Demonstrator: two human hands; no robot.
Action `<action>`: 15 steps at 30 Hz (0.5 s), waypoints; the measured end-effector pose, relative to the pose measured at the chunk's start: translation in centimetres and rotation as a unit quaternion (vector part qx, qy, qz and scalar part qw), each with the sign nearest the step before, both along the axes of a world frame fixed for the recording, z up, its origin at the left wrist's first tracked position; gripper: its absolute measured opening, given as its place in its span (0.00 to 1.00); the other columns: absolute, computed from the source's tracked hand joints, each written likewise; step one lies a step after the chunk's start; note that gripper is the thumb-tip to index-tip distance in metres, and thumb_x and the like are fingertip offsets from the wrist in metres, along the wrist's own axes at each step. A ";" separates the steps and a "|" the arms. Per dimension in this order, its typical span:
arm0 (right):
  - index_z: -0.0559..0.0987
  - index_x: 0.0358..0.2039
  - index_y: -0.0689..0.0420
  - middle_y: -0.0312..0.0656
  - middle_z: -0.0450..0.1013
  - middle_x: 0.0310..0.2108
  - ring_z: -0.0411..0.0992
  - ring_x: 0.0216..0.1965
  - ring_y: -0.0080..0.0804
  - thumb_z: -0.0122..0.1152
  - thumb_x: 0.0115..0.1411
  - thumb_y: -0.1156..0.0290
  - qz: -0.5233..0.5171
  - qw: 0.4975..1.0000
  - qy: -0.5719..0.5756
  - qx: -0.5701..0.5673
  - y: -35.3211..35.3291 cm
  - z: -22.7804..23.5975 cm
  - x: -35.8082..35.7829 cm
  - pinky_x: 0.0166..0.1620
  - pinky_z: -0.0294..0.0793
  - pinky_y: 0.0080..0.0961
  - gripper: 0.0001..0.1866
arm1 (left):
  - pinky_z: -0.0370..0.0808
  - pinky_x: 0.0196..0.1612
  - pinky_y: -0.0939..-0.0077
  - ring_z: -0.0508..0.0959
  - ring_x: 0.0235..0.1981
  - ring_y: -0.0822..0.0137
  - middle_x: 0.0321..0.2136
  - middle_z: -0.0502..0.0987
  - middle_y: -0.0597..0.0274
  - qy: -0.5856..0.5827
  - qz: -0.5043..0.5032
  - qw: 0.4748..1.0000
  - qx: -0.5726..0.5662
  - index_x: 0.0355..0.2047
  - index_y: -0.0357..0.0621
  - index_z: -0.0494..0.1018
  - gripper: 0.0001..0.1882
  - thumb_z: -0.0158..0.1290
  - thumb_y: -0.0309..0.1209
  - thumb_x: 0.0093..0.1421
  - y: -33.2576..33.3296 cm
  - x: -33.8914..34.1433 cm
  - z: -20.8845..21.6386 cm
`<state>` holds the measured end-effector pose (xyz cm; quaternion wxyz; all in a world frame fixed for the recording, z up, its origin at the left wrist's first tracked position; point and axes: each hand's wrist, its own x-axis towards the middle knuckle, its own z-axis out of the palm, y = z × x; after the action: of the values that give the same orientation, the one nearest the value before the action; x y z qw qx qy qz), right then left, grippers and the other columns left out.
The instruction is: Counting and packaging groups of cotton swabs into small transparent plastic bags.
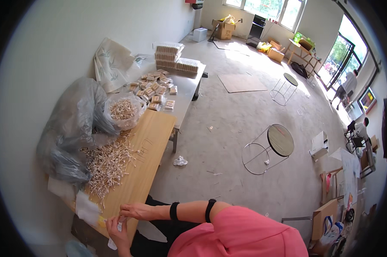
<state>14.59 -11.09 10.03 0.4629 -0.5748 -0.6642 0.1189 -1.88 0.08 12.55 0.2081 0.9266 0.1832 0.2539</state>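
Observation:
Both hands are close together over the near end of a wooden board [153, 143]. My left hand [117, 234] is closed around a small whitish, film-like packet [111, 244], whose end sticks out below the fingers. Just above it, my right hand [135, 211] has its fingers pinched together at the packet's top; what exactly they grip is too small to tell. Beyond the hands, a loose heap of cotton swabs [110, 169] spreads over the board. A white sheet [87, 208] and a small yellow item [102, 221] lie left of my hands.
A clear bag of cotton swabs [124, 110] and a large grey plastic bag [67, 128] stand against the wall. Small swab packs [153, 91] and stacked packs [187, 65] cover the farther table. Round stools [281, 140] stand rightward; two people are at the far right.

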 end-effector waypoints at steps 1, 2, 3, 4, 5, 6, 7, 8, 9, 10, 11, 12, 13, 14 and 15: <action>0.68 0.40 0.63 0.50 0.63 0.37 0.71 0.37 0.51 0.50 0.61 0.72 0.016 0.999 0.019 -0.025 -0.4 0.4 0.5 0.37 0.71 0.41 0.10 | 0.72 0.34 0.67 0.74 0.34 0.55 0.34 0.71 0.55 0.018 -0.018 0.999 -0.039 0.37 0.35 0.76 0.10 0.60 0.23 0.55 0.3 0.4 0.1; 0.68 0.40 0.63 0.50 0.63 0.37 0.71 0.37 0.51 0.50 0.61 0.72 0.005 1.000 0.017 -0.024 -0.6 0.3 0.8 0.37 0.71 0.41 0.10 | 0.72 0.34 0.67 0.74 0.34 0.55 0.34 0.71 0.55 0.016 -0.029 0.999 -0.038 0.37 0.35 0.76 0.10 0.60 0.23 0.55 0.4 0.5 -0.2; 0.68 0.39 0.63 0.50 0.63 0.37 0.71 0.36 0.52 0.49 0.61 0.72 -0.004 1.000 0.022 -0.014 -0.9 0.0 1.1 0.36 0.71 0.41 0.09 | 0.71 0.34 0.68 0.74 0.32 0.57 0.34 0.71 0.56 0.014 -0.021 0.997 -0.076 0.39 0.35 0.77 0.11 0.60 0.24 0.55 0.5 0.8 -0.8; 0.68 0.38 0.63 0.50 0.64 0.37 0.71 0.36 0.53 0.49 0.61 0.72 -0.001 1.000 0.029 0.000 -0.6 0.1 1.0 0.36 0.71 0.42 0.08 | 0.70 0.34 0.69 0.74 0.31 0.59 0.34 0.71 0.57 0.013 0.000 0.994 -0.109 0.40 0.35 0.77 0.12 0.60 0.24 0.55 0.4 0.7 -0.3; 0.67 0.35 0.63 0.50 0.63 0.36 0.70 0.35 0.53 0.50 0.61 0.72 0.008 0.999 0.052 0.011 -0.1 0.2 1.0 0.35 0.70 0.41 0.07 | 0.71 0.37 0.71 0.74 0.31 0.62 0.33 0.72 0.58 0.026 0.029 0.987 -0.154 0.39 0.36 0.75 0.10 0.59 0.23 0.56 0.2 0.1 0.3; 0.67 0.35 0.63 0.50 0.63 0.36 0.70 0.35 0.53 0.50 0.61 0.72 -0.015 0.999 0.051 0.004 -0.7 0.1 1.5 0.35 0.70 0.41 0.07 | 0.71 0.37 0.71 0.74 0.31 0.62 0.33 0.72 0.58 0.028 0.006 0.987 -0.161 0.39 0.36 0.75 0.10 0.59 0.23 0.56 0.2 0.6 -0.4; 0.67 0.35 0.63 0.50 0.63 0.35 0.70 0.34 0.53 0.51 0.61 0.72 -0.008 0.998 0.060 -0.005 -0.9 0.1 1.7 0.35 0.70 0.41 0.08 | 0.73 0.38 0.66 0.76 0.34 0.57 0.34 0.76 0.53 0.006 -0.005 0.996 -0.085 0.38 0.38 0.79 0.09 0.61 0.26 0.57 0.2 0.4 -0.9; 0.66 0.34 0.64 0.50 0.63 0.34 0.70 0.34 0.53 0.52 0.61 0.71 -0.001 0.997 0.070 -0.013 -1.1 0.2 1.8 0.35 0.69 0.40 0.09 | 0.75 0.39 0.62 0.78 0.37 0.52 0.35 0.79 0.49 -0.017 -0.016 1.000 -0.008 0.38 0.41 0.82 0.08 0.63 0.29 0.59 0.4 0.4 -1.2; 0.67 0.32 0.64 0.49 0.63 0.34 0.70 0.33 0.52 0.55 0.60 0.71 -0.007 0.996 0.092 -0.007 -1.4 0.2 1.7 0.34 0.69 0.40 0.10 | 0.75 0.38 0.61 0.78 0.37 0.52 0.35 0.79 0.50 -0.019 -0.016 0.999 -0.036 0.38 0.41 0.82 0.09 0.64 0.29 0.57 -0.2 0.7 -0.5; 0.67 0.32 0.64 0.49 0.63 0.34 0.70 0.33 0.52 0.55 0.60 0.71 -0.018 0.996 0.091 -0.008 -1.9 0.1 1.8 0.34 0.69 0.40 0.10 | 0.75 0.38 0.61 0.78 0.37 0.52 0.35 0.79 0.50 -0.019 -0.026 0.999 -0.039 0.38 0.41 0.82 0.09 0.64 0.29 0.57 -0.6 1.0 -0.1; 0.68 0.31 0.64 0.49 0.63 0.34 0.70 0.33 0.52 0.57 0.59 0.70 -0.016 0.996 0.083 -0.019 -2.5 0.0 1.9 0.34 0.69 0.40 0.11 | 0.75 0.38 0.61 0.78 0.36 0.52 0.35 0.79 0.50 -0.017 -0.030 0.998 -0.059 0.38 0.40 0.82 0.09 0.63 0.29 0.58 -0.8 1.2 0.2; 0.68 0.30 0.64 0.48 0.63 0.33 0.70 0.32 0.51 0.59 0.58 0.69 -0.010 0.997 0.076 -0.028 -2.8 0.1 1.8 0.34 0.69 0.39 0.12 | 0.75 0.38 0.61 0.77 0.36 0.52 0.35 0.78 0.50 -0.013 -0.030 0.996 -0.077 0.38 0.39 0.81 0.08 0.62 0.28 0.58 -1.0 1.1 0.4; 0.70 0.29 0.64 0.47 0.64 0.33 0.70 0.31 0.49 0.63 0.57 0.65 -0.022 0.997 0.052 -0.045 -3.0 0.1 1.8 0.33 0.70 0.38 0.15 | 0.75 0.38 0.61 0.77 0.36 0.52 0.35 0.78 0.50 -0.013 -0.035 0.996 -0.077 0.38 0.39 0.81 0.08 0.62 0.28 0.58 -1.1 1.0 0.4; 0.70 0.29 0.64 0.47 0.64 0.33 0.70 0.31 0.49 0.63 0.57 0.65 -0.026 0.997 0.052 -0.044 -3.1 0.1 1.7 0.33 0.70 0.38 0.15 | 0.75 0.39 0.61 0.77 0.36 0.53 0.36 0.78 0.50 0.000 -0.037 0.995 -0.092 0.38 0.38 0.81 0.08 0.62 0.28 0.59 -1.2 0.9 0.5; 0.70 0.29 0.64 0.47 0.64 0.33 0.71 0.30 0.49 0.63 0.57 0.64 -0.033 0.998 0.038 -0.024 -3.4 0.0 1.8 0.32 0.70 0.38 0.15 | 0.75 0.39 0.61 0.77 0.36 0.53 0.36 0.78 0.50 0.015 -0.041 0.993 -0.108 0.38 0.37 0.81 0.08 0.61 0.28 0.60 -1.3 0.9 0.2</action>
<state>16.35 -14.49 10.00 0.4776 -0.6022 -0.6239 0.1413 -0.94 -1.20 12.71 0.3145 0.9091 0.1749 0.2099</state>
